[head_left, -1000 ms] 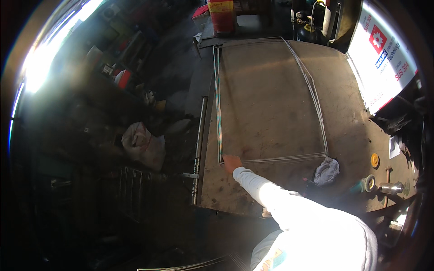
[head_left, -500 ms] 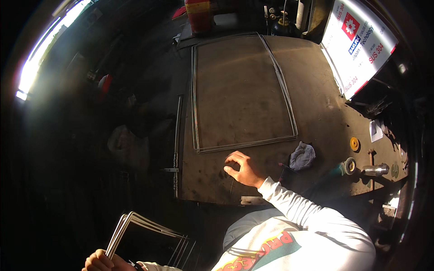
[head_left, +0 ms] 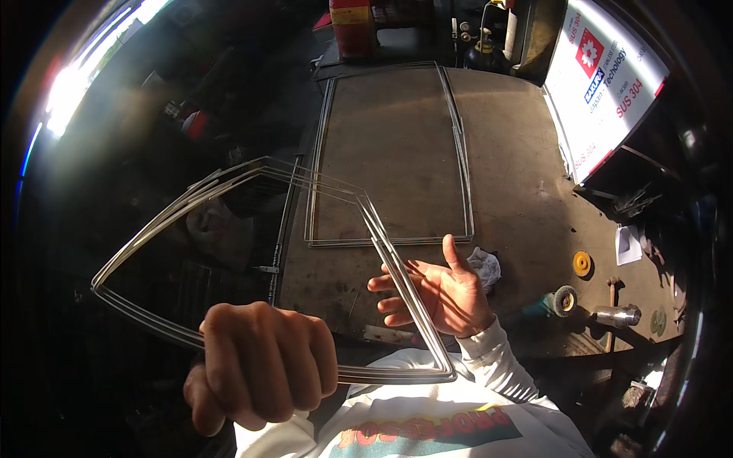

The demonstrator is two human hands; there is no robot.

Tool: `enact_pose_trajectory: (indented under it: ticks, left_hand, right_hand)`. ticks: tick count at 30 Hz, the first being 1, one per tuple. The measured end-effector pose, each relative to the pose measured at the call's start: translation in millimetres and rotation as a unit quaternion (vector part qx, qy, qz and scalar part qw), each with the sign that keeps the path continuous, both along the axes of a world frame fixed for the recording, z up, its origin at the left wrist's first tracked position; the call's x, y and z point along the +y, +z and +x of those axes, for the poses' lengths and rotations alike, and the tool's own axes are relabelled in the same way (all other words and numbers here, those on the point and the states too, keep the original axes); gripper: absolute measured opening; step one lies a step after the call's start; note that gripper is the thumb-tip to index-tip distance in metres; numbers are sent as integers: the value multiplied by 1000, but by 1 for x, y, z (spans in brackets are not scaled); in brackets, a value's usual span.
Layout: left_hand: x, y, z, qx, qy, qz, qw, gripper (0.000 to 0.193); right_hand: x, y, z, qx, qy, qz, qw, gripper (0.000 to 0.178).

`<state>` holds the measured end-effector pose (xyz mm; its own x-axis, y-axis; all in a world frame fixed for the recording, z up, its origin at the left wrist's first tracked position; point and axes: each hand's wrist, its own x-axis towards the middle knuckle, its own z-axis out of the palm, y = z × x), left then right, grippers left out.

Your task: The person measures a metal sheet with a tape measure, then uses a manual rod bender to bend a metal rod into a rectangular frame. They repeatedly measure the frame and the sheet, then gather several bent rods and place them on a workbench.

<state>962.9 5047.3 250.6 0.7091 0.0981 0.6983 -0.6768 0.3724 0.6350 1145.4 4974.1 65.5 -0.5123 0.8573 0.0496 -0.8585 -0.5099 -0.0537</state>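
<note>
Left hand (head_left: pixel 259 366) hides part of frame stack (head_left: pixel 252 183) bottom rail.

Stacked thin metal frames (head_left: pixel 252 179), rectangular and silvery, held off the bench, tilted, near edge gripped, right side against an open palm.

White long-sleeved shirt, ribbed cuff at right wrist, colourful red, yellow and teal chest print
</note>
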Motion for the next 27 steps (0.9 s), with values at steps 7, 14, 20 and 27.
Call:
enact_pose_trajectory:
  ticks: [7, 14, 20, 27]
  left_hand:
    - [23, -231, 1, 93, 212, -332, 915, 47]
    - [19, -439, 32, 144, 402, -743, 515, 39]
    - [98, -437, 126, 111, 440, -739, 498, 39]
    - [206, -460, 141, 183, 492, -721, 452, 29]
  right_hand:
    - [61, -120, 24, -443, -311, -184, 820, 7]
    - [111, -284, 64, -664, -285, -101, 684, 37]
    - [175, -319, 170, -789, -291, -33, 540, 44]
    - [60, -234, 158, -616, -180, -56, 765, 35]
